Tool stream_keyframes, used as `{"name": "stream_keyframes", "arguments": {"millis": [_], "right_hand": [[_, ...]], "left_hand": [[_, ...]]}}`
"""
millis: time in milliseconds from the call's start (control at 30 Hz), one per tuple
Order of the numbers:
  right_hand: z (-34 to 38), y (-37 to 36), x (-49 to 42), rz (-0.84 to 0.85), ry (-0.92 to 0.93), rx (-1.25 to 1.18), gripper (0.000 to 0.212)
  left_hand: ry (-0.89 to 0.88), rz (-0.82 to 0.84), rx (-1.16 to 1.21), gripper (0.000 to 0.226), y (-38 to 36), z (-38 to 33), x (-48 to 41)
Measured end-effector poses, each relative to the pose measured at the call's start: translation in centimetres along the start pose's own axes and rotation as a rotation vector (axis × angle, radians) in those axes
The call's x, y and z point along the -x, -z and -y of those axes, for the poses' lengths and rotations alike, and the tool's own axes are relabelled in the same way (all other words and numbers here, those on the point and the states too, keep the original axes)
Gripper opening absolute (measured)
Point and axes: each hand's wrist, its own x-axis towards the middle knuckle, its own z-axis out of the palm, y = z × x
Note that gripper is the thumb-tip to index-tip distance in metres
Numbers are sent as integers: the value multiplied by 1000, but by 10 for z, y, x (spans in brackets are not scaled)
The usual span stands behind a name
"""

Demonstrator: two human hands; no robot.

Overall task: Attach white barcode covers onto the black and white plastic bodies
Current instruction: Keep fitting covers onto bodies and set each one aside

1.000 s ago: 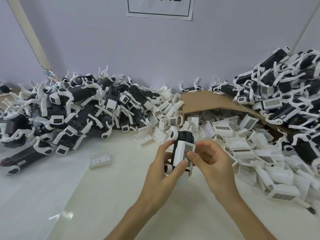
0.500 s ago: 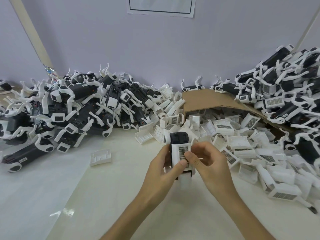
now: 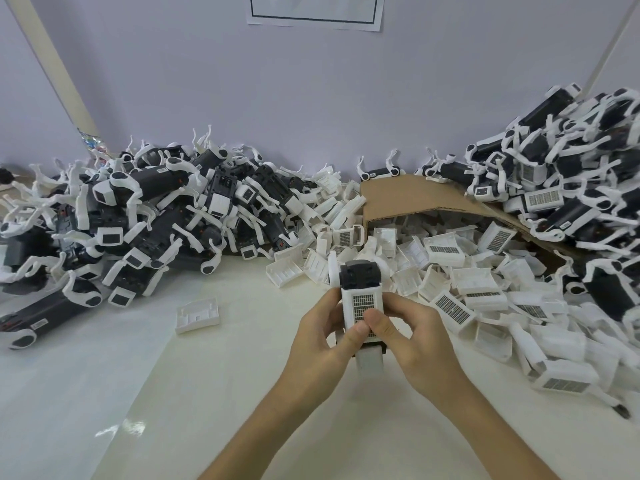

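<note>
Thumbs now press cover (image 3: 362, 303) onto gripped body (image 3: 358, 274).

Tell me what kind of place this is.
Probably a small assembly workbench: heaps of identical black and white bodies, loose white barcode covers spilling from a cardboard box, and both hands pressing one on.

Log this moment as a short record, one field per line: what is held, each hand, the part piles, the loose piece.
held: plastic body with white barcode cover on it
left hand: grips body, thumb on cover
right hand: grips body, thumb on cover
left pile: bodies without barcode covers
right pile: bodies, some showing barcode covers
cardboard box: tipped over, loose covers spilling out
stray cover: alone on table, inner side up
</note>
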Motion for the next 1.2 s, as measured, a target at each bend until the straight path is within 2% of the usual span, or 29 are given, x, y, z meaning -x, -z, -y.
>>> {"name": "stream_keyframes", "arguments": {"millis": [100, 167, 267, 333, 367, 433, 467, 533, 667, 800, 867, 933, 1033, 1133, 1200], "right_hand": [[-1, 2, 1, -22, 7, -33, 22], [-2, 2, 0, -54, -15, -82, 33], [-4, 7, -4, -255, -7, -110, 55], [-3, 18, -8, -318, -4, -115, 53], [-3, 24, -12, -277, -17, -130, 45], [2, 31, -19, -22, -156, -226, 25], [4, 32, -21, 99, -240, -258, 30], [0, 36, -18, 246, -264, -204, 39], [4, 42, -10, 282, -265, -267, 30], [5, 42, -9, 315, -218, -237, 35], [7, 37, -11, 280, -183, -208, 33], [7, 35, -14, 178, -220, -176, 39], [3, 33, -19, 143, -281, -102, 46], [7, 25, -25, 153, -365, -170, 29], [5, 26, -20, 150, -240, -104, 29]], "left_hand": [[41, 35, 37, 36, -1, -3, -1], [75, 38, 68, 35, -1, -5, -2], [183, 31, 173, 30, 4, -7, -4], [284, 66, 248, 31, 10, -8, -6], [321, 81, 256, 34, 11, -9, -6], [357, 81, 238, 43, 13, -5, -7], [365, 73, 221, 46, 12, -3, -8], [375, 37, 172, 49, 11, 0, -8], [407, -59, 194, 47, 14, -3, -10], [455, -48, 368, 53, 21, -4, -10], [457, -19, 473, 52, 22, -4, -10], [434, -18, 582, 54, 25, -4, -11], [378, 65, 642, 45, 28, -5, -13], [406, 44, 600, 28, 26, -4, -14], [431, 9, 636, 24, 25, -2, -14]]}}
